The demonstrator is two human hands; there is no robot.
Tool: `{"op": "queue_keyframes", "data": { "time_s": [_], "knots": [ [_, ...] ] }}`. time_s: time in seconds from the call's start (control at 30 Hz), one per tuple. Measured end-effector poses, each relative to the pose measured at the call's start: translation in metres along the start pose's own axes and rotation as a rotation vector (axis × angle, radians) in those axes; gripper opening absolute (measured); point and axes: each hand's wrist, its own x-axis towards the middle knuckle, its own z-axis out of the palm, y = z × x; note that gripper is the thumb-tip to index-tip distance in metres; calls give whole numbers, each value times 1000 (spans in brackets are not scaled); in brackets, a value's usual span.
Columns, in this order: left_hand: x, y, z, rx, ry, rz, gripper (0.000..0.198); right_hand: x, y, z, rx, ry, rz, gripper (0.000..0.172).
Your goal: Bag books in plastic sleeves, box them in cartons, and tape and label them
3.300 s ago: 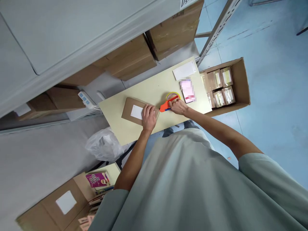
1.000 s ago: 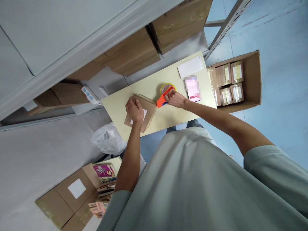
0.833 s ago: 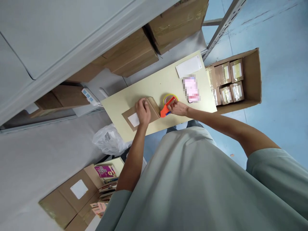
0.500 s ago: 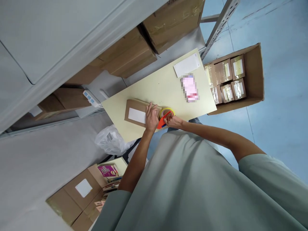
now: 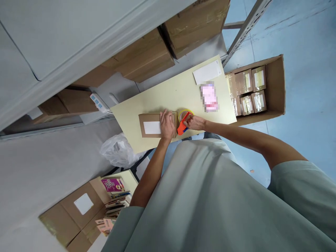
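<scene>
A flat brown cardboard parcel [image 5: 147,120] with a white label [image 5: 152,127] lies on the pale yellow table [image 5: 168,96]. My left hand [image 5: 167,125] presses flat on the parcel's right end. My right hand [image 5: 194,122] grips an orange tape dispenser [image 5: 183,125] with a yellowish roll of tape, held against the parcel's right edge, close to my left hand.
A white sheet [image 5: 207,71] and a pink item [image 5: 209,96] lie on the table's right part. An open carton [image 5: 275,87] of small wrapped boxes stands on the floor to the right. Cartons [image 5: 147,57] fill the shelf behind; a plastic bag [image 5: 118,151] and books [image 5: 113,184] are at the left.
The parcel was lifted and turned by my left hand, then laid flat again with the label up. My right hand brought the tape dispenser back against its right edge.
</scene>
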Motion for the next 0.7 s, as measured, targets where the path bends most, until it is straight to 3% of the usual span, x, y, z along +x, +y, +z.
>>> {"op": "queue_keyframes", "data": {
  "time_s": [0.27, 0.37, 0.5, 0.6, 0.7],
  "knots": [
    [-3, 2, 6, -41, 11, -6, 41, -11, 8, -1, -100, -9, -62, 47],
    [-5, 1, 8, -45, 3, -14, 40, -24, 19, 0, -70, -6, 42, 50],
    [-8, 0, 10, -59, 10, 6, 40, -35, 55, -6, -51, 20, 231, 46],
    [-10, -1, 11, -54, 1, 48, 39, -25, 75, -19, -86, 10, 284, 47],
    [-13, -3, 13, -32, -10, 94, 39, -9, 78, -31, -92, 10, 288, 46]
  ]
}}
